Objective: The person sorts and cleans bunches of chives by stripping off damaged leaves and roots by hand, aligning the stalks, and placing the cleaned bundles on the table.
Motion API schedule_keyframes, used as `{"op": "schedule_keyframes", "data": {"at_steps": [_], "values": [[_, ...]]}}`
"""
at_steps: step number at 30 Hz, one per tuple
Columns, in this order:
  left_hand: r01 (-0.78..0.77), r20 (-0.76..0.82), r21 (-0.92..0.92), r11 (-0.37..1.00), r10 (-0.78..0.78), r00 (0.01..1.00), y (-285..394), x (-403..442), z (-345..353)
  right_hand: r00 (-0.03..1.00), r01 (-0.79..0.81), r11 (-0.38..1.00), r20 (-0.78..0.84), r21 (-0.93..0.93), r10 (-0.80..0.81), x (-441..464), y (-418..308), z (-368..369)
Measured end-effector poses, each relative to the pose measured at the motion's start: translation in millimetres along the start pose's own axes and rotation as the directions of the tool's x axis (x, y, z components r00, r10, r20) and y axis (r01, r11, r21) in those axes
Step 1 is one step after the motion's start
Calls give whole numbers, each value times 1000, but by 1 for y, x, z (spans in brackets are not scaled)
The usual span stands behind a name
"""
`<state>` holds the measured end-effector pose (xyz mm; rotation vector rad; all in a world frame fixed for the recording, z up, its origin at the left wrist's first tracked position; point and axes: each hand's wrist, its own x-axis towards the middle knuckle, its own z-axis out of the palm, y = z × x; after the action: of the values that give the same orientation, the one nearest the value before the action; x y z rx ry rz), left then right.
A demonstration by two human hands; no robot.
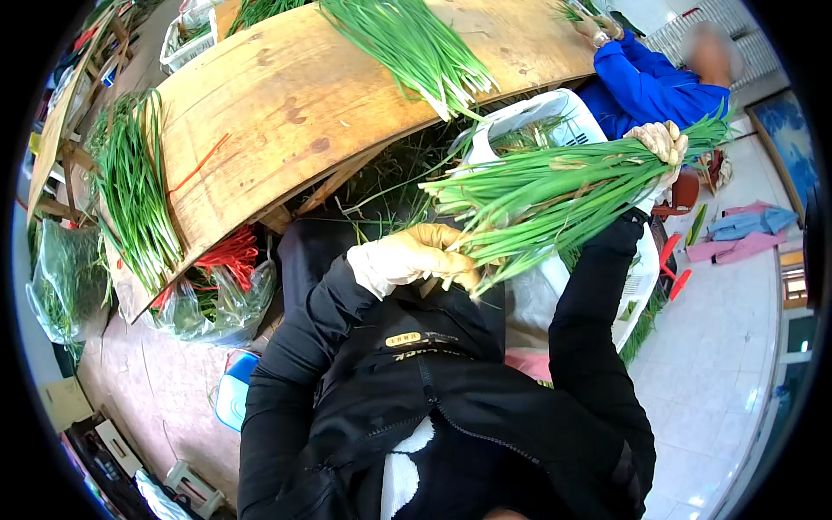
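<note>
A large bunch of long green stalks (546,191) is held out sideways above a white basket. My right hand (663,149), in a pale glove, grips it near the leafy tips at the right. The pale stalk ends point left, towards my left hand (420,258). That hand wears a yellowish glove, and its curled fingers close on a few stalks at the bunch's lower left edge. Its fingertips are partly hidden. Another bundle of green stalks (416,52) lies on the wooden table (286,113), and one more bundle (139,195) rests at its left end.
The white basket (637,282) stands beside my lap. Red ties (232,258) lie on a clear plastic bag (217,312) below the table edge. A person in blue (659,91) works at the back right. A blue-and-white container (232,394) is on the floor at the left.
</note>
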<state>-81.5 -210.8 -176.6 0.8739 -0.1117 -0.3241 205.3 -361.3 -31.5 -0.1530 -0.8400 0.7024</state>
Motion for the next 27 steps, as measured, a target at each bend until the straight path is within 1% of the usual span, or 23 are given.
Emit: {"op": "schedule_keyframes", "data": {"at_steps": [1, 2, 3, 4, 7, 8, 9, 11, 12, 13, 14, 15, 16, 17, 19, 20, 21, 22, 23, 24, 25, 26, 27], "values": [[23, -4, 32, 999, -23, 1000, 2, -3, -2, 1000, -2, 1000, -5, -12, 1, 0, 1, 0], [-194, -76, -147, 970, 184, 980, -1, 0, 0, 1000, 1, 1000, -11, -13, -1, -1, -1, 0], [-408, -185, -301, 862, 367, 912, -1, 5, 7, 999, -32, 999, -20, -44, 31, -1, -2, 0], [-452, -202, -456, 767, 405, 892, 9, 7, 17, 998, -67, 995, -26, -73, 65, 0, -2, 0], [-495, -141, -517, 698, 502, 854, 4, -12, 12, 998, -54, 992, 11, -117, 56, -4, 7, 3], [-486, -101, -551, 678, 524, 846, 2, -13, 13, 996, -84, 993, 25, -84, 87, -5, 8, 4], [-410, -57, -615, 673, 481, 875, 6, -15, 14, 996, -86, 993, 23, -83, 88, -7, 9, 6], [-278, 93, -604, 747, 413, 906, 12, -13, 13, 993, -88, 993, 77, -72, 94, -10, 12, 9], [-297, -4, -261, 918, 307, 952, 17, -19, 24, 972, -125, 991, 194, -56, 134, -8, 10, 7], [-358, 88, -213, 909, 383, 920, -3, -13, 14, 967, -129, 989, 209, -78, 143, -10, 6, 7], [-289, 89, -80, 954, 295, 951, -13, -12, 15, 907, -154, 986, 388, -61, 165, -7, 4, 6], [-209, 78, 53, 976, 205, 976, -19, -12, 17, 814, -180, 982, 553, -50, 178, -1, 5, 8], [-224, 141, 35, 974, 217, 966, -17, -16, 15, 779, -173, 984, 606, -40, 162, 1, 5, 12], [-95, 74, 100, 990, 88, 993, -16, -22, 15, 773, -157, 987, 625, 23, 109, -3, 5, 18], [-67, 86, 44, 997, 63, 994, -46, -27, -10, 702, -171, 985, 703, 8, 116, 1, -14, 21], [9, -57, 283, 959, 8, 998, -64, -34, -35, 767, -127, 987, 640, 94, 38, -6, -10, 31], [115, -207, 492, 863, -13, 978, -84, -38, -59, 770, -126, 988, 636, 93, 38, -5, -8, 34], [236, -551, 391, 890, 21, 834, -110, -37, -71, 720, -160, 984, 692, 84, 58, 1, -6, 38], [53, -489, 280, 959, 96, 867, -96, -39, -54, 665, -192, 979, 743, 71, 76, 7, -4, 41], [-76, -400, 305, 949, 201, 894, -85, -30, -41, 609, -223, 973, 787, 55, 96, 11, -4, 43], [-206, -309, 313, 927, 304, 901, -77, -19, -27, 549, -258, 965, 828, 40, 112, 13, -3, 44], [-294, -251, 91, 951, 308, 918, -68, -8, -13, 485, -289, 957, 865, 22, 127, 14, -2, 46], [-426, -247, -218, 878, 373, 894, -49, -3, 14, 471, -292, 956, 874, 25, 120, 14, -3, 46]]}}
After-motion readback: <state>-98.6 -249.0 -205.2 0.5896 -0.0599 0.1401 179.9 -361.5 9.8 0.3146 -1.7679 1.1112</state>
